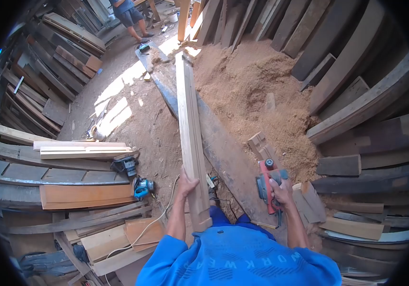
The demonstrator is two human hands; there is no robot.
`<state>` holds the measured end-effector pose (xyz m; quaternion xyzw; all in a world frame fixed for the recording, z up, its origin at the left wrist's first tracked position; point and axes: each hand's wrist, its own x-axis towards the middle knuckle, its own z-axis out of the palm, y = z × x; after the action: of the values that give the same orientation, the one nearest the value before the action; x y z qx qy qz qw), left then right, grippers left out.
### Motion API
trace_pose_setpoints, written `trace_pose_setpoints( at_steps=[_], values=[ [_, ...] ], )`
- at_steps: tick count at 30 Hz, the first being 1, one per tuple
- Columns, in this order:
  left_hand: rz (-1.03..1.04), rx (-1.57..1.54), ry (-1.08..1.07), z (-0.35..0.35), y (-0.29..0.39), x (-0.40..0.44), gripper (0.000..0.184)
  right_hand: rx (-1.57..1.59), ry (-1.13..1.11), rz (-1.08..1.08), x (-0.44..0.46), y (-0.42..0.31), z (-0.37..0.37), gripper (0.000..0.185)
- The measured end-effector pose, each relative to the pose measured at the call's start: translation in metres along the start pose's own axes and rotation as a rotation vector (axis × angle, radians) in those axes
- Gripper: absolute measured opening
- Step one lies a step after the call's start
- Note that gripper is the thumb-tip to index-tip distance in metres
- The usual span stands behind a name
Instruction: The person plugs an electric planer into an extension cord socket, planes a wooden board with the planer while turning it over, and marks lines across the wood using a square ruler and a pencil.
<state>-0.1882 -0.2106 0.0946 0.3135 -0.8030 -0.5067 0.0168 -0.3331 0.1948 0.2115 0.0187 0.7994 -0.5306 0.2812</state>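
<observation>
My left hand (188, 185) is closed around the near part of a long, pale wooden beam (188, 124) with grooved sides. The beam stretches away from my body, its near end close to my shirt. On the right, my right hand (281, 191) grips the handle of a red and grey electric hand planer (266, 185), held apart from the beam. Beneath them a long, worn plank (228, 157) runs diagonally. A short grooved wood piece (262, 144) lies just beyond the planer. The planer's underside is hidden.
Sawdust and shavings (257, 86) are heaped ahead on the right. Two power tools, a dark one (125, 165) and a teal one (142, 187), sit left beside stacked boards (85, 151). A cord (159, 217) trails there. Another person (130, 16) stands far back.
</observation>
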Motion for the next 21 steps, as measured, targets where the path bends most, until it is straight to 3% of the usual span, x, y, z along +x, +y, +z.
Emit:
trace_pose_setpoints(
  at_steps=[2, 5, 11, 14, 18, 21],
  values=[
    [0.110, -0.023, 0.041, -0.026, -0.023, 0.002, 0.104, -0.031, -0.067, -0.005, -0.002, -0.004, 0.008, 0.045],
    [-0.164, 0.193, 0.075, -0.056, 0.010, -0.006, 0.091, -0.050, -0.069, -0.062, 0.002, 0.014, 0.029, 0.037],
    [-0.041, 0.277, 0.073, -0.082, -0.004, 0.001, 0.077, -0.026, -0.126, -0.075, 0.004, 0.025, 0.050, 0.044],
    [-0.071, 0.051, -0.084, -0.093, -0.071, 0.029, 0.072, -0.033, -0.105, -0.056, 0.006, 0.030, 0.056, 0.039],
    [-0.421, -0.339, -0.139, -0.058, -0.090, 0.018, 0.071, -0.048, -0.108, -0.036, 0.008, 0.030, 0.053, 0.029],
    [-0.323, -0.374, -0.092, -0.019, -0.095, 0.007, 0.072, -0.045, -0.084, -0.038, 0.011, 0.036, 0.054, 0.025]
  ],
)
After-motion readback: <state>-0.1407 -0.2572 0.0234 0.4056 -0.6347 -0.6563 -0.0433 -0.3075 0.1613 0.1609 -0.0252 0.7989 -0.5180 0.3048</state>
